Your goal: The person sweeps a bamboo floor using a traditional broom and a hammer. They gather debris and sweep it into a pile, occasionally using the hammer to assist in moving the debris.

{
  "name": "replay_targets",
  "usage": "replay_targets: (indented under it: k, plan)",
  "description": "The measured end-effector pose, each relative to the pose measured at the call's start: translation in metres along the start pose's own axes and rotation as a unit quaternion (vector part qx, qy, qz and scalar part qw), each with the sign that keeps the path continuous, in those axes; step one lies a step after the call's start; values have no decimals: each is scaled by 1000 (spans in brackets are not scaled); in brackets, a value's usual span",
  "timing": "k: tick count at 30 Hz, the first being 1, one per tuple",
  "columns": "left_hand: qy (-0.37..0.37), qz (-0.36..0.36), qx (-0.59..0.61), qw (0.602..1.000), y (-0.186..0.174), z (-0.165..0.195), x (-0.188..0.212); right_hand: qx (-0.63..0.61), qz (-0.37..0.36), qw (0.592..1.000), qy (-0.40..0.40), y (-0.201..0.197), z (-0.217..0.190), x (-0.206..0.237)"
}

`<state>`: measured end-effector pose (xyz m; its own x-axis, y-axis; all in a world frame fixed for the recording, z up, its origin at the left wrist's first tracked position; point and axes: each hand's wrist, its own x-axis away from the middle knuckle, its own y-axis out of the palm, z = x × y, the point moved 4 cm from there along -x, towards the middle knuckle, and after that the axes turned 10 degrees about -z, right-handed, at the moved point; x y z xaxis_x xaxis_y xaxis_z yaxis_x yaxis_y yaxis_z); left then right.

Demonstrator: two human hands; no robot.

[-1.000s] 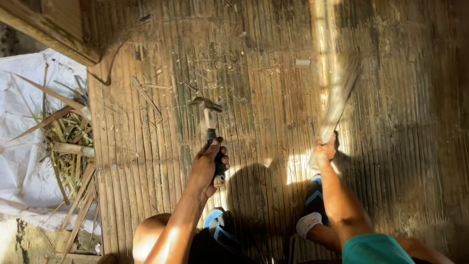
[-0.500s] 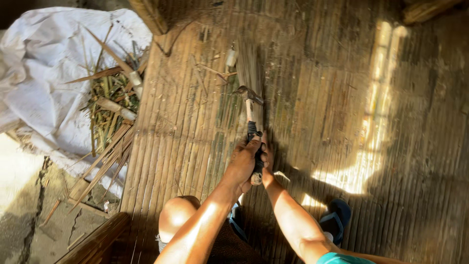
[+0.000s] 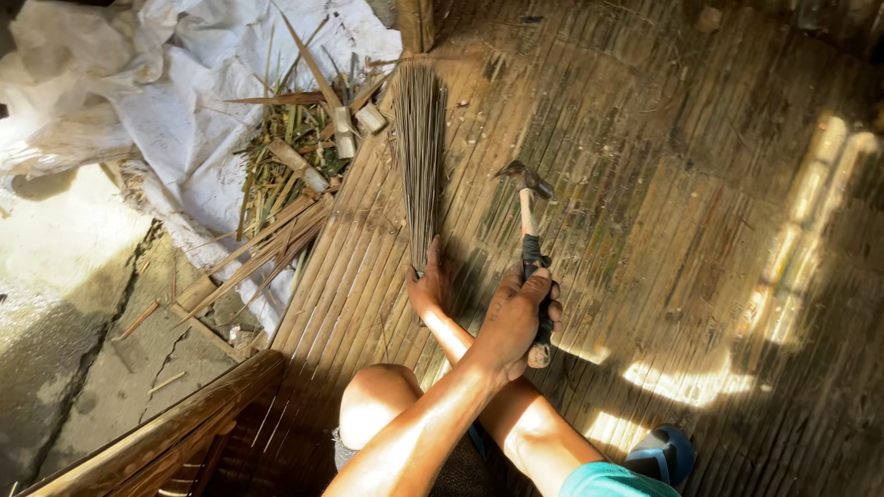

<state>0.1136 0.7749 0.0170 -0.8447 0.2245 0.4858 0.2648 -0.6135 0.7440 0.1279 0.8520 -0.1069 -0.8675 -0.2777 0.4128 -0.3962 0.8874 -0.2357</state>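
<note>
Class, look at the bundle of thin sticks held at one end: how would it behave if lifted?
The bundle of thin sticks is probably light, its strands being very slender. It would likely droop and splay, since it fans out beyond the right hand. Strands may slip free; no tie shows.

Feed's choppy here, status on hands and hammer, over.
Left hand gripping hammer handle. Right hand, crossed beneath, holds stick bundle by narrow end on bamboo floor. Nothing between them.

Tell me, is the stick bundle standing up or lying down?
Lying down. The stick bundle lies flat along the bamboo floor, its near end in the right hand.
</note>
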Motion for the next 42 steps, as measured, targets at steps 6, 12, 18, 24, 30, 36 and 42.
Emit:
replay_targets:
  k: [6, 12, 18, 24, 30, 36, 42]
  plan:
    - [1, -11, -11, 1000, -1, 2, -1, 26, -58, 998, -18, 29, -20, 2]
    - [-30, 4, -32, 999, -4, 3, -2, 49, -2, 999, -16, -13, 4, 23]
    - [-42, -13, -29, 999, 5, 3, -3, 37, 52, 998, 6, -32, 24, 30]
    - [-47, -20, -32, 998, 12, -1, 1, 31, -33, 999, -20, 32, -6, 22]
    - [-39, -19, -27, 999, 5, -1, 5, 48, -92, 994, -41, 37, -11, 22]
    - [-37, 10, -26, 999, -14, 10, 9, 112, 2, 994, -11, -46, 32, 37]
    - [-27, -4, -44, 999, -18, 12, 12, 106, 193, 969, -111, -252, 61, -17]
